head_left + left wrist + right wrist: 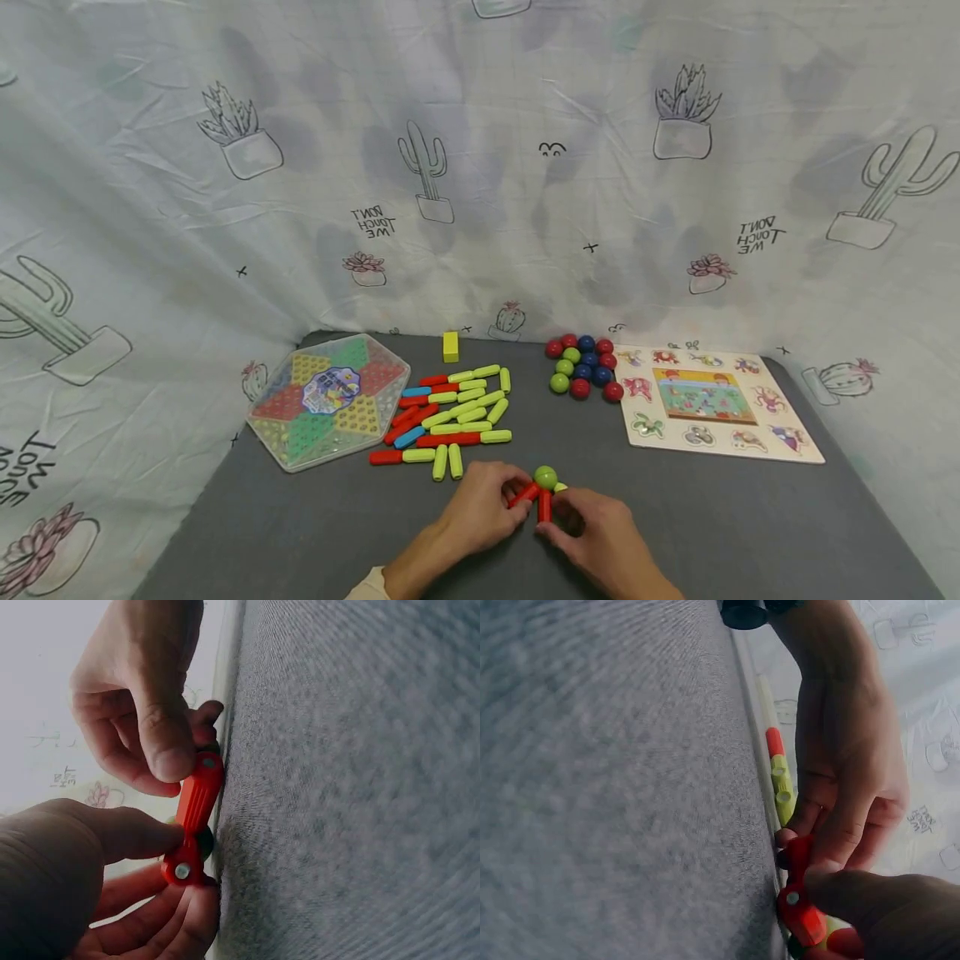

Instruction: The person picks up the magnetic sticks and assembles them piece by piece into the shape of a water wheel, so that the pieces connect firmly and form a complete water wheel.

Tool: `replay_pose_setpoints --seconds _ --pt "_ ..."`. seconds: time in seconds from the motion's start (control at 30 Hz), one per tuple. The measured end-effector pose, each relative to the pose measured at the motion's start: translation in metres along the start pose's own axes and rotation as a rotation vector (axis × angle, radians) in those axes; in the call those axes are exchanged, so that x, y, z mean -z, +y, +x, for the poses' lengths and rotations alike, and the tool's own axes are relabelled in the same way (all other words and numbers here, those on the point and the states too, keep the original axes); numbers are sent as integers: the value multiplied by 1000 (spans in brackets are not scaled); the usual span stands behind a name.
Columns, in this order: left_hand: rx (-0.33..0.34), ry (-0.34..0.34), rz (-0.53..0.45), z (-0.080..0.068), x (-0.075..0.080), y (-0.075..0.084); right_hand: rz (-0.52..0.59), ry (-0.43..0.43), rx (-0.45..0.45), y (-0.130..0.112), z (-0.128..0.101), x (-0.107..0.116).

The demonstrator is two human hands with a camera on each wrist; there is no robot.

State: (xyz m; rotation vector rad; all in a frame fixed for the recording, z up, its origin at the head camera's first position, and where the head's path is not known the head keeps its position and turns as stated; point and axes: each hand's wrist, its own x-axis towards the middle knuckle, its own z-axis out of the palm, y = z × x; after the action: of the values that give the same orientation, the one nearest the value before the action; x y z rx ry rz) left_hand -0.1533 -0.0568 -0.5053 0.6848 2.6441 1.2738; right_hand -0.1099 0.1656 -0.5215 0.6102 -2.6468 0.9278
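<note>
Close to the front of the table, a green ball [546, 477] sits where short rods meet. My left hand [486, 504] pinches a red rod [523, 495] that slants up to the ball. My right hand [600, 533] has its thumb and fingers around a second red rod [544, 506], which points toward me from the ball. Part of a yellow-green rod [560, 487] shows beside the ball, mostly hidden by the right fingers. In the left wrist view, a red rod end [182, 871] has a pale round spot. The ball is largely hidden there.
Red, blue and yellow-green rods [461, 412] lie left of centre, beyond my left hand. Behind them stands a yellow block [450, 347]. Red, blue and green balls [588, 360] cluster at the back, beside a picture puzzle board [712, 404]. A star-patterned game box [330, 400] lies left.
</note>
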Motion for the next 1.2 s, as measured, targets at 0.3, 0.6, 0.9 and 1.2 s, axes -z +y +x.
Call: replay_pose_setpoints --seconds 0.3,0.6,0.9,1.2 --pt "-67 -91 -99 0 10 -8 -15 -104 -138 -5 3 4" --pt "-146 -81 -146 -11 76 -51 51 -65 -100 4 3 4" --pt "-221 -53 188 -10 98 -66 61 -40 -63 9 2 6" --pt "-258 -33 497 -3 71 -42 54 -28 -74 10 4 4"
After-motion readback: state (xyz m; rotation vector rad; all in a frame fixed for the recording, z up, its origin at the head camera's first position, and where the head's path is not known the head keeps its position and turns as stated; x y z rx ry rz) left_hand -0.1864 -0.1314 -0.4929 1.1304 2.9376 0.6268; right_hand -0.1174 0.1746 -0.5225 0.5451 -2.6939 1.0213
